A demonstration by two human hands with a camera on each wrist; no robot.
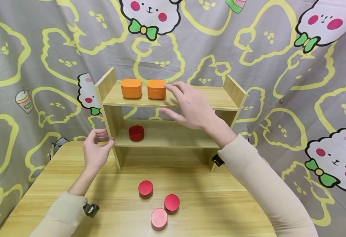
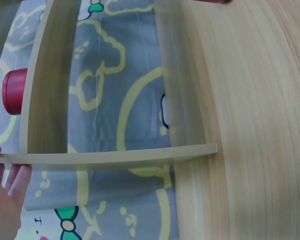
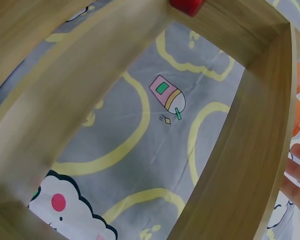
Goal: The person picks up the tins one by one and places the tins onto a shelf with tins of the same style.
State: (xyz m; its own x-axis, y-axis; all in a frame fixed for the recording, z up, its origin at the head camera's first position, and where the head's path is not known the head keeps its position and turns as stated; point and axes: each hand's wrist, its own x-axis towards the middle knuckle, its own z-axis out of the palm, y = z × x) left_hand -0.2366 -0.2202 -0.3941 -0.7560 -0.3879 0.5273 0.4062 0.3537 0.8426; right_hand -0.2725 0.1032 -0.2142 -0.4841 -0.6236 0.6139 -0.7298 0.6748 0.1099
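A small wooden shelf (image 1: 173, 142) stands on the table. My left hand (image 1: 97, 149) holds its left side panel, the thumb on one face and the fingers on the other; the left wrist view shows these fingers (image 2: 19, 182) at the panel. On the top board sit two orange lidded boxes (image 1: 131, 89), side by side. My right hand (image 1: 192, 107) is over that board with fingers extended, the fingertips close to the right orange box (image 1: 156, 89); whether they touch it I cannot tell. A dark red round tin (image 1: 136, 133) rests on the middle board, toward the left.
Three red round tins stand on the wooden table (image 1: 220, 204) before the shelf: one at the back (image 1: 145, 189), one at the right (image 1: 172, 203), one nearest me (image 1: 159, 218). A grey patterned curtain (image 1: 202, 49) hangs behind the shelf and around the sides.
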